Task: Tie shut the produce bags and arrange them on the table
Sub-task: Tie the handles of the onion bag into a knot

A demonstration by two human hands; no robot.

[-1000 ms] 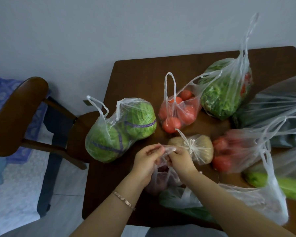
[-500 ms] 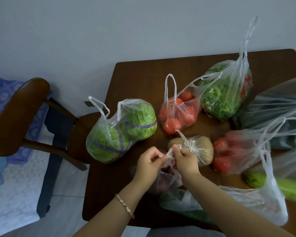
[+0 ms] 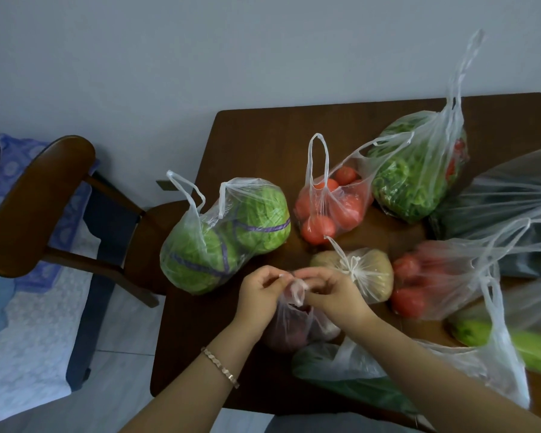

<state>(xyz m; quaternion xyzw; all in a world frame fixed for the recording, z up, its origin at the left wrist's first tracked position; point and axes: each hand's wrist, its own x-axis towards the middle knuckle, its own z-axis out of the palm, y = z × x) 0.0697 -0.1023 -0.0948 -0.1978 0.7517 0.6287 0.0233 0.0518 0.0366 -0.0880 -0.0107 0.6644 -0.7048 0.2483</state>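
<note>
At the counter (image 3: pixel 263 145) front edge, left hand (image 3: pixel 260 296) and right hand (image 3: pixel 333 293) pinch the handles of the small bag (image 3: pixel 289 328), fingers (image 3: pixel 270 276) curled tight, probably to cinch 1 knot over its dark red contents.

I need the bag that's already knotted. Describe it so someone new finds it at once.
On the dark wooden table, look near the middle, just beyond the right hand. The small bag there holds tan, rounded produce. Unlike the far tomato bag and the right tomato bag, whose handles are loose, its top is pulled into a tight knot.
</note>
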